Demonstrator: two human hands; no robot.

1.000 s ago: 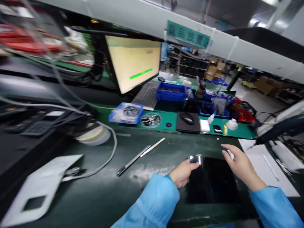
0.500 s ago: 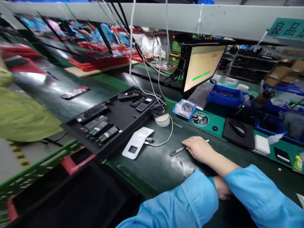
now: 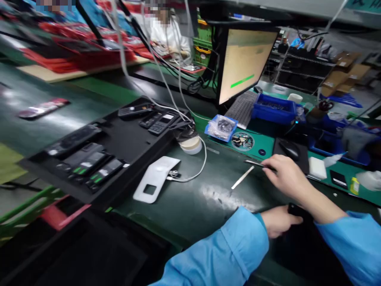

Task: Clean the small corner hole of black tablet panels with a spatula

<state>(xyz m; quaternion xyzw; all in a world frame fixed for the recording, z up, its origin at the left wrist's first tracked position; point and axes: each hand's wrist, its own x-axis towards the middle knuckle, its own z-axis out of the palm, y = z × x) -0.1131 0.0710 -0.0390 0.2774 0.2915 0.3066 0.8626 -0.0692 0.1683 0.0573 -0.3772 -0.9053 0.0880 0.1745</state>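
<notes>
My right hand point(image 3: 284, 174) is closed around a slim dark pen-like tool point(image 3: 253, 162), whose thin end points left above the bench. Below it, my left hand point(image 3: 279, 221) grips a black device point(image 3: 294, 209) that is mostly hidden by the fingers and the dark area under it. A pale flat stick point(image 3: 242, 177) lies on the dark green bench, left of my right hand. Further left rests a white bent plate point(image 3: 156, 178) with a square hole. A white cable point(image 3: 190, 179) ends beside it.
On the left, a black tray point(image 3: 127, 143) holds several handsets and parts. A round white-rimmed roll point(image 3: 191, 145) stands beside it. Behind are a monitor point(image 3: 247, 63), keyboard point(image 3: 242, 109), blue bin point(image 3: 275, 115) and mouse point(image 3: 288, 150). White cables point(image 3: 160, 67) hang down.
My right hand has lifted the pen-like tool off the bench and moved right, uncovering the pale stick. My left hand has come out from under the right forearm. The view has shifted.
</notes>
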